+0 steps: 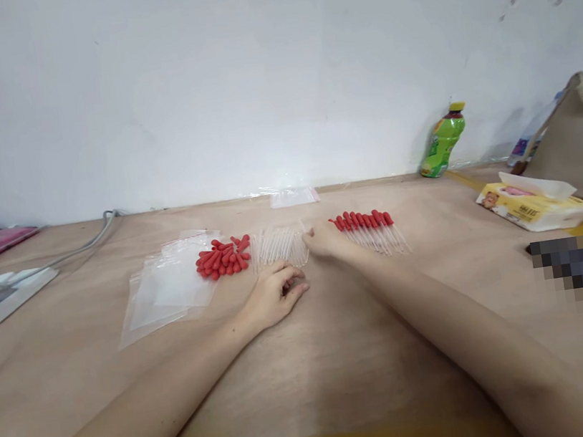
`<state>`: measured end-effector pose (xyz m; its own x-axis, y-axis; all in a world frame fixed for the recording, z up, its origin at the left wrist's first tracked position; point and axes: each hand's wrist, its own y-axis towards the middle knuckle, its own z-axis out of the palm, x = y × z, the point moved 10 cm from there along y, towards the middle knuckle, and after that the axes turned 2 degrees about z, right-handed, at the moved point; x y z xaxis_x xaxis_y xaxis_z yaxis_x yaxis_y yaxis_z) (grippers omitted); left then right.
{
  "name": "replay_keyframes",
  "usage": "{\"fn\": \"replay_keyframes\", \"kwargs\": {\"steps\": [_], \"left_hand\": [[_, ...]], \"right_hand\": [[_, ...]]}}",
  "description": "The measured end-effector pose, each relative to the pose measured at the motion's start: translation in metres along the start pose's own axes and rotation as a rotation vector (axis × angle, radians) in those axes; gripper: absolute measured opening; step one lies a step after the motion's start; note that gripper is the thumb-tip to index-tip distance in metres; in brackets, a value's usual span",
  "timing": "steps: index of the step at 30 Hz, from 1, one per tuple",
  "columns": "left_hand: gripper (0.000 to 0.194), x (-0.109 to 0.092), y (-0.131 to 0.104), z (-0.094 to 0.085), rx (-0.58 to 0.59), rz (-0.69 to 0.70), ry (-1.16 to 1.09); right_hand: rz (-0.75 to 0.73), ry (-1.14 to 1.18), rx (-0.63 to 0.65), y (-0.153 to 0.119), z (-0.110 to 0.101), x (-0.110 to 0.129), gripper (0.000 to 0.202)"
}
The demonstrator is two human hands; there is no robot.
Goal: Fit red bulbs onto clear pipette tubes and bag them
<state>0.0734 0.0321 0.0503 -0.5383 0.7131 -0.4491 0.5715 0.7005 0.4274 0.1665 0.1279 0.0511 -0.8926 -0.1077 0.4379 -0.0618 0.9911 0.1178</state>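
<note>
My left hand (275, 294) rests on the table just in front of a row of clear glass dropper tubes (279, 245), fingers loosely curved, thumb apart, holding nothing. At the right end of that row, my right hand (325, 240) is closed in a pinch on one thin glass dropper tube (302, 226). A heap of red rubber bulbs (221, 259) lies left of the tubes. To the right of my right hand, several droppers with red bulbs fitted (365, 222) lie side by side, bulbs toward the wall.
Clear zip bags (170, 282) lie fanned out at left, and another bag (293, 197) is by the wall. A power strip (9, 294) with cables sits far left. At right are a green bottle (442, 143), a yellow tissue pack (531, 206) and a beige bag (579, 142).
</note>
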Motion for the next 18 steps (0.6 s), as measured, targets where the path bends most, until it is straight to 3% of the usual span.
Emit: {"fn": "replay_keyframes", "kwargs": {"steps": [3,6,8,13,18], "left_hand": [[0.014,0.003,-0.001,-0.011,-0.082,-0.017,0.055],[0.017,0.016,0.001,-0.042,-0.232,-0.069,0.212],[0.02,0.03,0.007,-0.063,-0.257,-0.12,0.365],[0.016,0.085,0.029,-0.098,-0.112,-0.38,0.631],[0.005,0.123,0.044,-0.093,0.016,-0.532,0.45]], "right_hand": [[-0.043,0.026,-0.053,-0.021,-0.014,-0.017,0.021],[-0.232,0.119,-0.167,-0.051,-0.025,-0.027,0.021],[-0.321,0.133,-0.254,-0.07,-0.03,-0.037,0.023],[-0.423,0.102,-0.314,-0.094,-0.03,-0.043,0.027],[-0.463,0.109,-0.317,-0.096,-0.03,-0.038,0.026]]}}
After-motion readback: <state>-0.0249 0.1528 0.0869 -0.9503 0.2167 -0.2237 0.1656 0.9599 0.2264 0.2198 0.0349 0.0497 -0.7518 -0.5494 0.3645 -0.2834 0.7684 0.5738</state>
